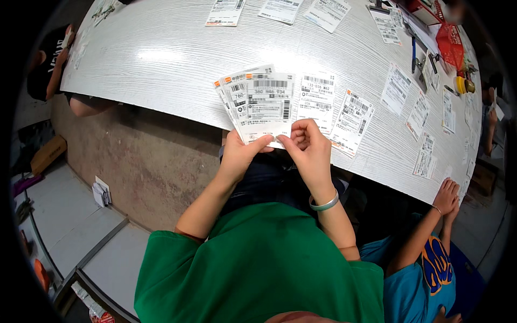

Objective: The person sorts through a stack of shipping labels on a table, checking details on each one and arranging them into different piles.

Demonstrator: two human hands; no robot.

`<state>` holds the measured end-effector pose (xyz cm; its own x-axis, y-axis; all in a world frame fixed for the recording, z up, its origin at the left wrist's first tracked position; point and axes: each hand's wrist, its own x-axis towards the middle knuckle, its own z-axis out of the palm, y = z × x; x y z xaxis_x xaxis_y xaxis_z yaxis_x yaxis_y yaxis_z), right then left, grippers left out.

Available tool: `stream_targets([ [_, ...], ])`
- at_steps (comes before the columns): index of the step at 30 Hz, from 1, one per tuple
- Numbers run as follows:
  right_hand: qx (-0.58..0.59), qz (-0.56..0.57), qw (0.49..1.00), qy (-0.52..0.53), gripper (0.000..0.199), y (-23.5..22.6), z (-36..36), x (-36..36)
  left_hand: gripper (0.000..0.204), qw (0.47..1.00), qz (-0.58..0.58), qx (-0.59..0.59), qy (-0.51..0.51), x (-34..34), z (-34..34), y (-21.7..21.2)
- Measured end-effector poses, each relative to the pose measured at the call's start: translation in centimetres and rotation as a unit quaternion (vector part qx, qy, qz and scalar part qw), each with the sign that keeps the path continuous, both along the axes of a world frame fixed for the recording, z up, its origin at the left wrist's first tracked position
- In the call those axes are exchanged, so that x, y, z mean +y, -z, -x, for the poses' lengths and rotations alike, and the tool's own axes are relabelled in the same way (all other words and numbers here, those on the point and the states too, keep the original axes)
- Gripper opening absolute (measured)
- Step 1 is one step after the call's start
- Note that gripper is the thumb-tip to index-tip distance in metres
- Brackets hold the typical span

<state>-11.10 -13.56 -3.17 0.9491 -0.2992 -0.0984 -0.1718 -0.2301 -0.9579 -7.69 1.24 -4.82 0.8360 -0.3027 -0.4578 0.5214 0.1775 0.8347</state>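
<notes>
A fanned stack of white shipping labels (266,110) with barcodes and small orange marks is held up at the table's near edge. My left hand (241,154) grips its lower left corner, thumb on top. My right hand (313,148) pinches the bottom edge of the front label between thumb and curled fingers. Just right of the stack, one shipping label (316,94) lies on the table, and another tilted shipping label (353,123) with an orange mark lies beside it, close to my right hand. The lower ends of the rear labels are hidden behind the front one.
The long white wood-grain table (161,70) carries more labels along its far side and right part. A red basket (451,46), a roll of yellow tape (460,85) and a blue pen (413,54) lie at the far right. A person in blue (425,269) sits at right; others sit around.
</notes>
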Motion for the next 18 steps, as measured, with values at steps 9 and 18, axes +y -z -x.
stream_targets([
  [9, 0.074, -0.095, 0.993, -0.011, 0.020, -0.1, -0.7, -0.2, 0.029, 0.998, 0.062, 0.025, 0.020, 1.3, -0.3, -0.5],
  [18, -0.010, 0.208, 0.975, -0.077, 0.023, 0.3, -2.8, 0.0, 0.030, 0.995, 0.095, 0.028, -0.013, 3.1, -0.6, -0.6],
])
